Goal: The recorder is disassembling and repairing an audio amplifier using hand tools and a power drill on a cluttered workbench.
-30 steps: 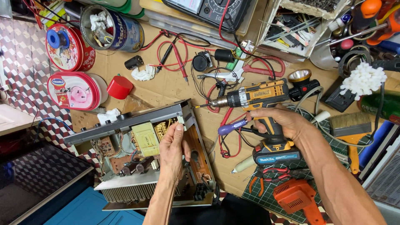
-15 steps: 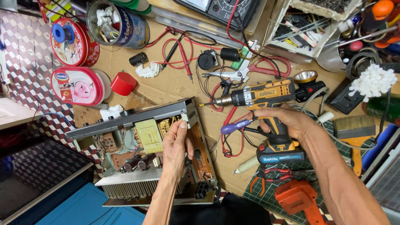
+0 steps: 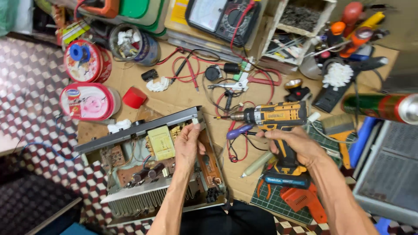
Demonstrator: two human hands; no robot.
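- We work on a sheet of cardboard (image 3: 183, 98) spread over the checkered floor (image 3: 35, 109), so loose parts can roll away; we keep small fasteners on the cardboard.
- The open amplifier chassis (image 3: 150, 163) lies in front of us, its grey front panel (image 3: 139, 127) turned away, the finned heat sink (image 3: 135, 201) nearest us, and a yellow-wrapped transformer (image 3: 161, 142) inside.
- Our right hand (image 3: 294, 143) is closed around the grip of the yellow cordless drill driver (image 3: 274, 119), held just right of the chassis with its bit pointing left toward the top right corner.
- We judge the bit should line up straight with the fastener before we press the trigger, and start slowly so that it does not slip onto the circuit board (image 3: 209, 165).
- Our left hand (image 3: 188, 146) reaches into the chassis, fingers pinched narrowly at the panel's right end on a small pale part; we cannot tell just what it is.
- We keep those fingers steady and out of the bit's line.
- Red test leads (image 3: 187, 69) and the analog multimeter (image 3: 222, 17) lie beyond, well apart from the chassis.
- A red cap (image 3: 133, 97) sits near the panel's far side.
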